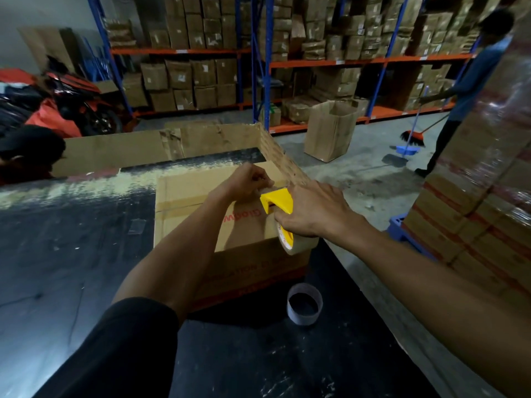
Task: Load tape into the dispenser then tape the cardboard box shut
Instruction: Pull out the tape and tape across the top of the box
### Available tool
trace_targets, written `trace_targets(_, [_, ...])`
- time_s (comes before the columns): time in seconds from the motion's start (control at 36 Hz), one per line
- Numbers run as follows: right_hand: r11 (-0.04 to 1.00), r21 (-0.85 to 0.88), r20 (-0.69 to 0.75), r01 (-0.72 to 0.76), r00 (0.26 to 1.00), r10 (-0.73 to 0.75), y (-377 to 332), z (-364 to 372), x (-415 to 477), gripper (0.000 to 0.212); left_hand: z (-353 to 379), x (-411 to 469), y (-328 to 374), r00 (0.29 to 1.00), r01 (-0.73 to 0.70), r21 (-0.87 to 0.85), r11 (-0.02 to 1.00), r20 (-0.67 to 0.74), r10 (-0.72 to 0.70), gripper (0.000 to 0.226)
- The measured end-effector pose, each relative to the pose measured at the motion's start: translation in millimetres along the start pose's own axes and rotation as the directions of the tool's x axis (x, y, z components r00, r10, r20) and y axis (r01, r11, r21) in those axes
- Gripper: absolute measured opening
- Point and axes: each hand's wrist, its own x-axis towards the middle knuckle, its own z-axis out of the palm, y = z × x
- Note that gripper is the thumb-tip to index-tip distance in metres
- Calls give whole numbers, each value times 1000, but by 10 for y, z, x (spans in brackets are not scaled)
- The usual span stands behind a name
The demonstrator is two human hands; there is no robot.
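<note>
Dark table (86,254) bears cardboard box (184,214) (flaps closed), contents hidden.

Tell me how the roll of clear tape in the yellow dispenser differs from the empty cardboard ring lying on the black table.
The roll of clear tape sits on edge in the yellow dispenser, gripped by the right hand atop the cardboard box; the empty cardboard ring rests on the black table, untouched. The roll carries glossy tape; the ring is a bare core. The left hand pinches near the dispenser's front. Both are round and hollow.
</note>
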Motion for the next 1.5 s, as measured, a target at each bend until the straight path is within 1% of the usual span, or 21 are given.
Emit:
trace_targets(0.06, [1000,-1,6,11,1000,-11,-4,-13,30,41,26,3,-43,998,-35,43,998,-58,37,16])
trace_targets(0.11, [1000,6,26,17,1000,-17,-4,-17,56,35,27,19,-92,993,-22,54,998,-111,28,19])
trace_targets(0.17, [1000,-5,59,4,998,-3,-22,-1,86,39,24,25,-133,989,-9,66,998,-144,19,20])
trace_targets(0.39, [999,-31,117,-13,993,16,-28,28,134,41,159,-42,-210,991,-36,22,999,-132,39,20])
trace_targets(0.53, [997,-41,221,-61,973,69,-64,-45,216,44,181,-41,-168,990,-48,56,997,-129,55,20])
trace_targets(0.67, [995,-80,298,-57,951,78,-125,-107,322,48,171,-45,-153,991,-37,85,996,-121,47,19])
trace_targets(0.81, [993,-88,381,-74,919,103,-148,-156,409,43,166,-56,-122,995,-25,136,990,-95,38,18])
trace_targets(0.89, [993,-90,438,-69,893,102,-183,-202,468,45,175,-41,-133,995,17,198,980,-95,2,22])
trace_targets(0.97, [990,-132,493,-49,863,109,-234,-249,528,47,150,-8,-159,986,132,211,969,-123,-108,35])
trace_targets(1.03, [987,-158,518,-35,848,113,-243,-281,565,43,130,6,-135,974,213,180,960,-120,-193,33])
trace_targets(1.08, [986,-162,539,-42,833,124,-236,-282,607,44,106,26,-136,947,286,47,957,-168,-274,28])
trace_targets(1.14, [986,-160,562,-53,816,135,-222,-250,623,46,94,34,-157,923,299,-91,950,-226,-312,28])
trace_targets(1.19, [986,-162,572,-47,809,133,-213,-233,631,47,73,1,-146,932,251,-122,960,-237,-274,26])
trace_targets(1.25, [986,-159,583,-48,801,133,-201,-251,620,47,62,-75,-81,960,110,-87,990,-250,-128,17])
trace_targets(1.28, [987,-147,601,-63,787,140,-196,-248,630,46,75,-127,-57,969,29,-59,998,-243,-43,14])
trace_targets(1.31, [988,-126,625,-90,766,150,-194,-238,640,45,93,-203,-25,978,-37,-19,999,-206,32,15])
trace_targets(1.36, [986,-86,663,-144,731,164,-207,-207,655,50,156,-345,-11,989,-137,75,988,-47,140,25])
trace_targets(1.39, [985,-78,665,-153,728,166,-224,-188,660,51,188,-403,-25,985,-170,139,976,32,167,32])
trace_targets(1.42, [986,-71,659,-149,735,159,-232,-177,658,50,212,-449,-31,982,-183,208,961,92,167,40])
trace_targets(1.44, [987,-70,653,-142,742,153,-234,-161,664,53,221,-481,-45,980,-177,260,949,133,147,49])
trace_targets(1.5, [989,-47,646,-142,751,139,-247,-141,663,65,198,-493,-37,978,-136,330,934,195,73,58])
